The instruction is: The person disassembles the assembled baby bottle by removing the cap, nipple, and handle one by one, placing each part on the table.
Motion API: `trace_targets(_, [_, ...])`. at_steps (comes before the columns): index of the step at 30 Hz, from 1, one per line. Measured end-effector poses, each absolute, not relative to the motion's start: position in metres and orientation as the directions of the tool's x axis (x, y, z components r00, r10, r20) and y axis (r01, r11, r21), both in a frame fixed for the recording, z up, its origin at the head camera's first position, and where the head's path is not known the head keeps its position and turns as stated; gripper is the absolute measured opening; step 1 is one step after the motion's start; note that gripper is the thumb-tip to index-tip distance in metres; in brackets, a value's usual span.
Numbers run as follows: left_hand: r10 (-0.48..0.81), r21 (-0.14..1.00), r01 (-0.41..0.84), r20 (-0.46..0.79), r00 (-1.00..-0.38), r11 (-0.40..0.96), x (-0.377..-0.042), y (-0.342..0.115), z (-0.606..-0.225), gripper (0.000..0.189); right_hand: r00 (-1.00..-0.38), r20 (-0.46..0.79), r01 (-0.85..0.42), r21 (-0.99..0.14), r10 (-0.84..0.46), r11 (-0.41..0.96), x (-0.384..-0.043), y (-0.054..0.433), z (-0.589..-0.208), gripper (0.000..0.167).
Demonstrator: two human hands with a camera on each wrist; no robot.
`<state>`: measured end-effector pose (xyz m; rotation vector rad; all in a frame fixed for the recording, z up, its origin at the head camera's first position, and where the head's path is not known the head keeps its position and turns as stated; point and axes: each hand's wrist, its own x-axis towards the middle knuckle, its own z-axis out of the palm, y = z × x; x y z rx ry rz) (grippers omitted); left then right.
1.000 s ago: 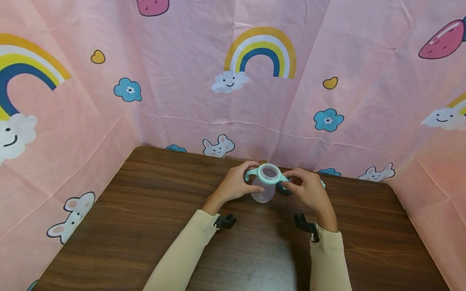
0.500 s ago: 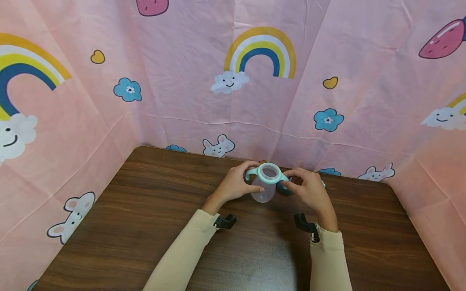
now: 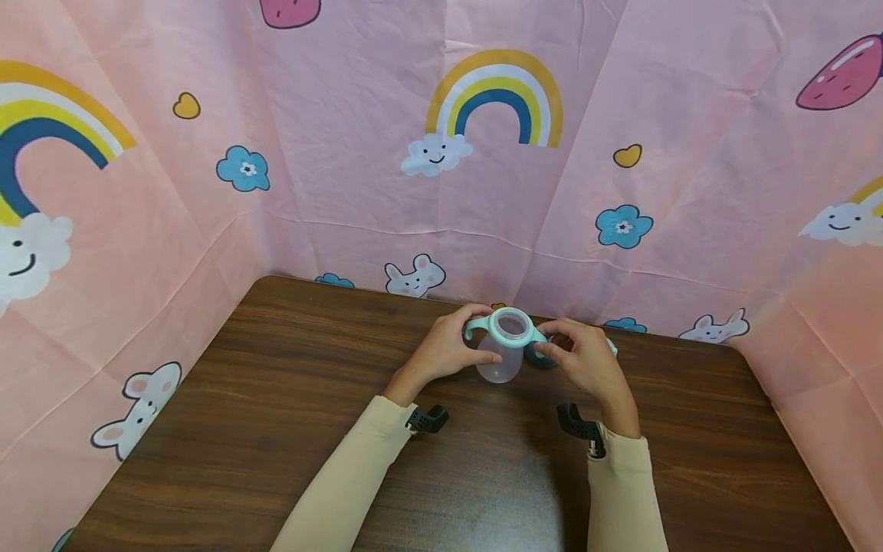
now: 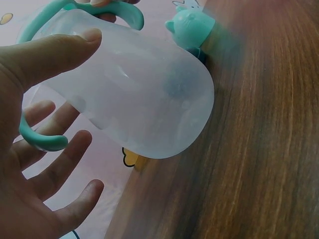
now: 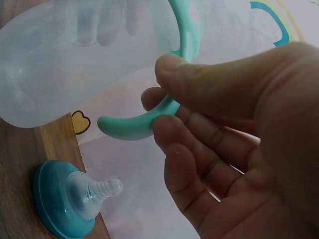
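A translucent baby bottle [image 3: 500, 366] with an uncovered round mouth is held upright toward the table's far side. Around its neck sits a mint handle ring [image 3: 491, 331] with a curved handle on either side. My left hand [image 3: 444, 349] grips the bottle, thumb flat on its near wall and fingers behind it. In the left wrist view, one mint handle [image 4: 47, 141] passes between those fingers. My right hand [image 3: 582, 356] pinches the other handle [image 5: 134, 125] between thumb and fingers. Beyond the bottle lies a teal collar [image 5: 55, 199] with a clear nipple [image 5: 94, 194] pointing up.
A mint cap with small animal ears [image 4: 192, 29] stands by the collar, mostly hidden behind my right hand in the head view. The brown wooden table [image 3: 276, 399] meets a pink printed cloth [image 3: 345, 153] along its back and sides.
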<state>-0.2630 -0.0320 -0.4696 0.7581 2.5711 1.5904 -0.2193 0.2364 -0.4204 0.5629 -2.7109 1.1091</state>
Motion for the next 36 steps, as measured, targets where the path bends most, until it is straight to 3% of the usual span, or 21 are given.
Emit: trace_targets(36, [0.414, 0.838, 0.426, 0.272, -0.869, 0.343, -0.2577, -0.0235, -0.4698, 0.095, -0.899, 0.290, -0.437, -0.644, -0.328, 0.628, -0.2188, 0.2404, -0.4209, 0.015])
